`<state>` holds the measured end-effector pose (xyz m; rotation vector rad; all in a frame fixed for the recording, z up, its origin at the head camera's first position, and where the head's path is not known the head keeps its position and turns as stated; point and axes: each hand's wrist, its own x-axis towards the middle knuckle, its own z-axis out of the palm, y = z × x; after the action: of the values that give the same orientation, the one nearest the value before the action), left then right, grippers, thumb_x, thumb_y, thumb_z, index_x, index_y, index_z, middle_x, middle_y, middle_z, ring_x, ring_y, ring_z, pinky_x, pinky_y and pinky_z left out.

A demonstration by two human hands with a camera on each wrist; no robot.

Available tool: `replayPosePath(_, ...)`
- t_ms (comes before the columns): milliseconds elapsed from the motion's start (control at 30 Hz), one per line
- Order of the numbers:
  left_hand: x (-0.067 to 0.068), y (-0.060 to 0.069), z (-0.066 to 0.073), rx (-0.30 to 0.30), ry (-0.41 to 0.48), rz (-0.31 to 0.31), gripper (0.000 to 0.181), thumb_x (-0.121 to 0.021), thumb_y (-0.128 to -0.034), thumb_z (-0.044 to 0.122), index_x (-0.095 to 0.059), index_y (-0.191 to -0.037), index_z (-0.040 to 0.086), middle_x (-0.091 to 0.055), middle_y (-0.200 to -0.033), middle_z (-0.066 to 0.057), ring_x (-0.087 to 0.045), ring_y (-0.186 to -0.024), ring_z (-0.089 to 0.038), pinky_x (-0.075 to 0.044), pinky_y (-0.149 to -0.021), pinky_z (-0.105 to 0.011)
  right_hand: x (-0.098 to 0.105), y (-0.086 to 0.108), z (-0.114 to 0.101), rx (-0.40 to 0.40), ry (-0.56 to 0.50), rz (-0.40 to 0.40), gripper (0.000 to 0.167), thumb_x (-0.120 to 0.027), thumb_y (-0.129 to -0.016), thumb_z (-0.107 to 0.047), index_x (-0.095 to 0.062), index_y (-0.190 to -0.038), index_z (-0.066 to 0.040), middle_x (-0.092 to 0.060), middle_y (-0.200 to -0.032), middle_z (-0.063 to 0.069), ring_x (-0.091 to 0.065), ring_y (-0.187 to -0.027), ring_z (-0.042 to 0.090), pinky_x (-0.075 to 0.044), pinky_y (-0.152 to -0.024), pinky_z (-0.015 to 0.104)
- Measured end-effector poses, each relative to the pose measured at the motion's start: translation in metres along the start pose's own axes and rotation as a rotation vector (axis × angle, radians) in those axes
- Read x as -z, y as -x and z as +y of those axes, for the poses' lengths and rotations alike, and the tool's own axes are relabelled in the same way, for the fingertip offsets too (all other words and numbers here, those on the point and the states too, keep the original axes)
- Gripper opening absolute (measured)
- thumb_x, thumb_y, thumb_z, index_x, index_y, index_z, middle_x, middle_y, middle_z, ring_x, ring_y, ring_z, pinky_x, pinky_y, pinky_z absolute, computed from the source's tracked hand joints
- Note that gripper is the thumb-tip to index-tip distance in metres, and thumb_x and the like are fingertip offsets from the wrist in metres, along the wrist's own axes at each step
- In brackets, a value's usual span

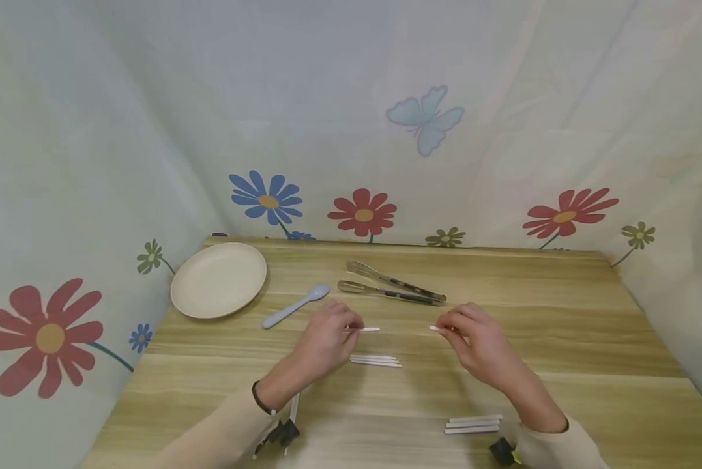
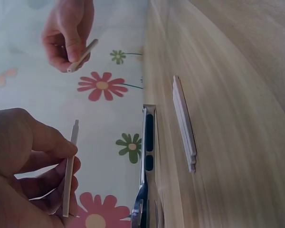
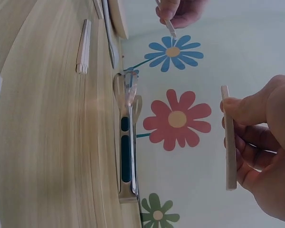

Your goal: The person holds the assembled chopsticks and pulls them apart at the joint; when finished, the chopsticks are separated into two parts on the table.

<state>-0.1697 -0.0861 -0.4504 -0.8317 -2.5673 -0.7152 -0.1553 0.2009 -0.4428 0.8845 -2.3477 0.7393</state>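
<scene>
In the head view my left hand pinches a short white stick above the table, its tip pointing right. The left wrist view shows this square-edged stick between thumb and fingers. Across from it, my right hand pinches a similar stick, seen almost whole in the right wrist view. A gap separates the two sticks. Below and between the hands, several white sticks lie side by side on the table. Another group of sticks lies by the right forearm.
Metal tongs with dark handle grips lie behind the hands. A pale blue spoon and a cream plate are at the back left. Beside the left wrist, a white strip is partly hidden. A flowered curtain hangs behind the table.
</scene>
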Motion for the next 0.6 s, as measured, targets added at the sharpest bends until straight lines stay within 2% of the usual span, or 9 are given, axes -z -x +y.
replayPosePath(167, -0.003, -0.001, 0.001, -0.007, -0.005, -0.027, 0.007, -0.074, -0.0780, 0.007, -0.073, -0.081, 0.013, -0.066, -0.079, 0.004, -0.058, -0.077, -0.011, -0.048, -0.069, -0.026, 0.002, 0.004, 0.000, -0.025, -0.017, -0.019, 0.021, -0.079, -0.074, 0.002, -0.071, -0.087, -0.013, -0.064, -0.085, -0.006, -0.052, -0.075, 0.006, -0.044, -0.060, 0.018)
replayPosePath(400, -0.009, -0.003, 0.002, -0.028, 0.001, -0.024, 0.008, -0.073, -0.0768, 0.005, -0.073, -0.080, 0.012, -0.067, -0.078, 0.004, -0.059, -0.076, -0.011, -0.050, -0.069, -0.027, 0.004, 0.011, 0.001, -0.040, -0.041, -0.028, 0.024, -0.080, -0.073, 0.002, -0.071, -0.087, -0.016, -0.066, -0.087, -0.009, -0.053, -0.074, 0.003, -0.046, -0.060, 0.017)
replayPosePath(600, -0.014, -0.002, -0.001, -0.014, -0.010, -0.044, 0.007, -0.072, -0.0772, 0.007, -0.074, -0.082, 0.012, -0.067, -0.079, 0.004, -0.060, -0.078, -0.012, -0.050, -0.072, -0.029, 0.006, 0.015, -0.003, -0.045, -0.073, -0.052, 0.027, -0.079, -0.074, 0.002, -0.070, -0.089, -0.020, -0.065, -0.087, -0.011, -0.054, -0.075, 0.001, -0.046, -0.061, 0.015)
